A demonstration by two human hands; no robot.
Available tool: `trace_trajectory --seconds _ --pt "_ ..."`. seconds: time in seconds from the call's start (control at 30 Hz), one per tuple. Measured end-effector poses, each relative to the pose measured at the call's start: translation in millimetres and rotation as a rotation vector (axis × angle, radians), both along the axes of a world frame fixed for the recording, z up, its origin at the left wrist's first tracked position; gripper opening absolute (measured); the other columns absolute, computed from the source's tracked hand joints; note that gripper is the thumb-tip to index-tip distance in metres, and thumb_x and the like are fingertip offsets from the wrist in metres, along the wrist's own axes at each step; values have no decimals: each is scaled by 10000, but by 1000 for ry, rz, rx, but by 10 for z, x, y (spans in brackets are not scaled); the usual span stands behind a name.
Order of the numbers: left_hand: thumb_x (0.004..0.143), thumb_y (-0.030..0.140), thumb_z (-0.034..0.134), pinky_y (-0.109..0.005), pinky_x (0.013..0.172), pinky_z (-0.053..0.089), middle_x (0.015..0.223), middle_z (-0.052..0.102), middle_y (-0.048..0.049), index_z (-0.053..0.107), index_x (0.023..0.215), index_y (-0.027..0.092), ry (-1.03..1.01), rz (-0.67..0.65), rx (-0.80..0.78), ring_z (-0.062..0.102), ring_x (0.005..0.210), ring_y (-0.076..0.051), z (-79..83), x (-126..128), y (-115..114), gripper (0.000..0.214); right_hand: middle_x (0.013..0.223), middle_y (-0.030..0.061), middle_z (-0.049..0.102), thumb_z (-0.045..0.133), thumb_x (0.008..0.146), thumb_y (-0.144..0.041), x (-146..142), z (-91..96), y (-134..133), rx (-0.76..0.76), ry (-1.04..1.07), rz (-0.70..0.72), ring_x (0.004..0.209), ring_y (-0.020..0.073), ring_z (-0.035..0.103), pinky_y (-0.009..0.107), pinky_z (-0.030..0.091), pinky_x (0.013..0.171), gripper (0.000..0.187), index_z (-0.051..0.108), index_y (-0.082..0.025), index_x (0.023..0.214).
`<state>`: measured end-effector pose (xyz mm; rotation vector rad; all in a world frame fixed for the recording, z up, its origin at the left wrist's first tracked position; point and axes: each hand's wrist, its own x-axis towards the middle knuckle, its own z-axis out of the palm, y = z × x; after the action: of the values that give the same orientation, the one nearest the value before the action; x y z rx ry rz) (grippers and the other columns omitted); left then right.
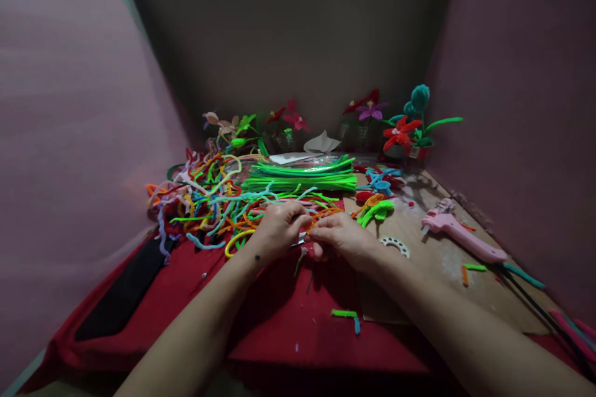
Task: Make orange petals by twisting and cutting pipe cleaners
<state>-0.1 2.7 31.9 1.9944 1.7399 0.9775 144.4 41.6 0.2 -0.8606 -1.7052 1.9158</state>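
My left hand (283,223) and my right hand (342,234) meet over the middle of the table, fingertips pinched together. Between them is a small orange pipe cleaner piece (311,227), mostly covered by the fingers. Just beyond the hands lies a tangle of loose pipe cleaners (223,208) in many colours. Behind that sits a bundle of green pipe cleaners (302,180), partly in clear plastic. Right of my right hand lie bright green looped pipe cleaner pieces (376,212) and a white curved strip with holes (395,245).
A pink glue gun (460,236) rests on a brown board (419,279) at the right, its cord trailing toward the front. A long black flat object (123,288) lies on the red cloth (186,310). Pipe cleaner flowers (400,133) stand along the back. Pink sheets flank both sides.
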Motion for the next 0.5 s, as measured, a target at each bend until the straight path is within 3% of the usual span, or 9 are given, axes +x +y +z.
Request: trace_trajectory --seconds 0.13,0.27,0.37,0.5 --pt "742 303 547 -196 418 309 489 504 33 635 729 150 -238 25 -204 413 416 -75 -8 -38 -6 177 477 28 580 520 712 -245 3 -3 -25 19 105 25 422 80 456 221 341 476 254 559 -119 495" --pt "724 382 569 -193 375 255 481 483 45 610 782 139 -530 -70 -383 354 368 -62 -53 -86 26 253 474 21 575 538 709 -257 12 -2 -28 25 135 -1 428 78 457 220 345 490 252 568 -117 501" --pt "712 334 574 -191 385 250 462 462 48 594 698 131 -486 -67 -340 355 380 -60 -51 -66 34 204 469 28 574 564 691 -271 8 -23 -15 -19 163 4 432 80 470 216 349 484 256 570 -111 491" --pt "699 258 564 -191 459 314 513 498 28 594 571 133 -187 -50 -129 427 478 -74 -1 -36 19 181 499 43 604 586 679 -292 7 -71 4 -110 161 43 396 76 462 202 313 419 237 593 -99 541"
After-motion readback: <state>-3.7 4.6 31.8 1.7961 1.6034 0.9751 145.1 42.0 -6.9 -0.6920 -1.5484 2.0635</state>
